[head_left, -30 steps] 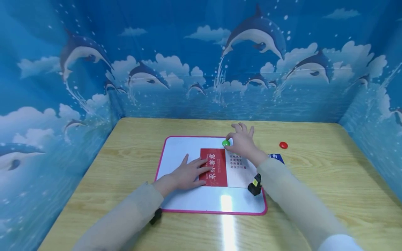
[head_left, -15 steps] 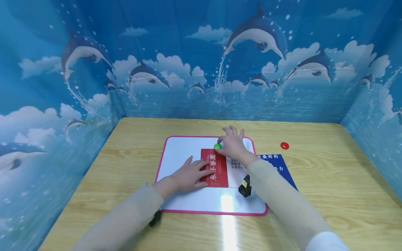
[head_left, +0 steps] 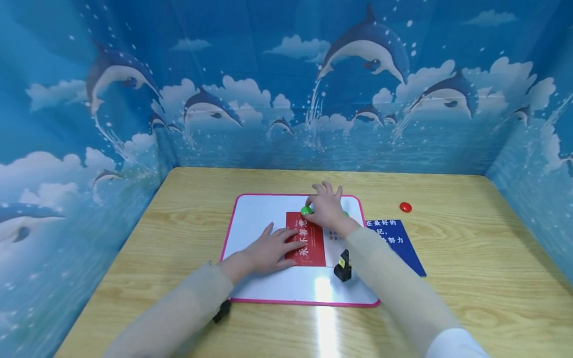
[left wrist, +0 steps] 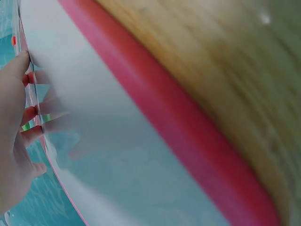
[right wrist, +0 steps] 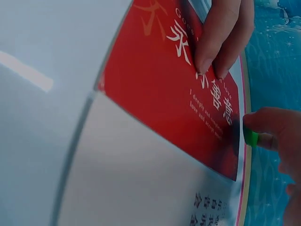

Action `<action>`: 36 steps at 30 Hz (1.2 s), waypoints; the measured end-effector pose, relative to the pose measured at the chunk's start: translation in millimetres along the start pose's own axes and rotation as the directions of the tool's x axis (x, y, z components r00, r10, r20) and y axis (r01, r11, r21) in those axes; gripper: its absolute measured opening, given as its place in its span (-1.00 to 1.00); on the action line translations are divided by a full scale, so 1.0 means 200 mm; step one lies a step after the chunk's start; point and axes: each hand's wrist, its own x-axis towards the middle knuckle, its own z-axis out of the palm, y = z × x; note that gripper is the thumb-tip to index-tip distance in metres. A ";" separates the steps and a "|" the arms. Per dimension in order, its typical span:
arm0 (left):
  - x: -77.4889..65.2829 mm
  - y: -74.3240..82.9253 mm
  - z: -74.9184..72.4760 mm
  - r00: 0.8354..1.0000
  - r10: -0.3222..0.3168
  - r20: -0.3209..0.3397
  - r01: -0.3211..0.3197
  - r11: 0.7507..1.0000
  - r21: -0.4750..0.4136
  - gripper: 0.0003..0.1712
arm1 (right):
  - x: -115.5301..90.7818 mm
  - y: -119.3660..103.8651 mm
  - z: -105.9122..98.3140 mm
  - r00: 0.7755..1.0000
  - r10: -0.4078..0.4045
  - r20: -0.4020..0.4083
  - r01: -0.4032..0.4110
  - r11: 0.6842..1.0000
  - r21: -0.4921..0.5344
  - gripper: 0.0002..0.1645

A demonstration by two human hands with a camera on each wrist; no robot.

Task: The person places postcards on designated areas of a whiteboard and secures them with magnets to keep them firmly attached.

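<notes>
A red card [head_left: 317, 248] with white lettering lies on a pink-rimmed whiteboard [head_left: 268, 291]. My left hand [head_left: 267, 248] rests on the card's left part with fingers spread and straight. My right hand [head_left: 328, 209] pinches a round green magnet [head_left: 306, 211] between thumb and index finger at the card's top edge, its other fingers raised. That magnet [right wrist: 250, 136] also shows in the right wrist view. Beside the red card lies a white card [head_left: 332, 248] with dark text, partly hidden by my right arm. Another green magnet [head_left: 346, 214] peeks out behind my right hand.
A blue card [head_left: 403, 248] with white writing lies by the board's right side, partly under my right sleeve. Farther right on the wooden table [head_left: 470, 238] is a red magnet [head_left: 405, 207]. A dolphin-print curtain [head_left: 277, 134] encloses the back and sides.
My right hand has moved left and slightly nearer with the green magnet, from the white card's top edge to the red card's. More of the blue card shows. My left hand has barely moved.
</notes>
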 end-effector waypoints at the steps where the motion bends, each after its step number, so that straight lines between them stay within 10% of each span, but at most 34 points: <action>1: 0.00 0.00 0.00 1.000 0.000 0.000 0.000 1.000 0.000 -0.22 | 0.00 0.00 0.00 1.000 0.000 0.003 0.000 1.000 0.002 -0.64; 27: 0.00 0.00 0.00 1.000 0.010 -0.007 -0.010 1.000 -0.002 -0.23 | 0.01 -0.02 0.04 0.998 0.029 0.062 -0.030 0.999 0.016 -0.61; 36: -0.01 -0.04 -0.01 0.999 -0.006 -0.040 0.005 1.000 -0.011 -0.20 | -0.04 0.02 0.00 0.996 0.024 0.091 -0.029 0.998 0.050 -0.18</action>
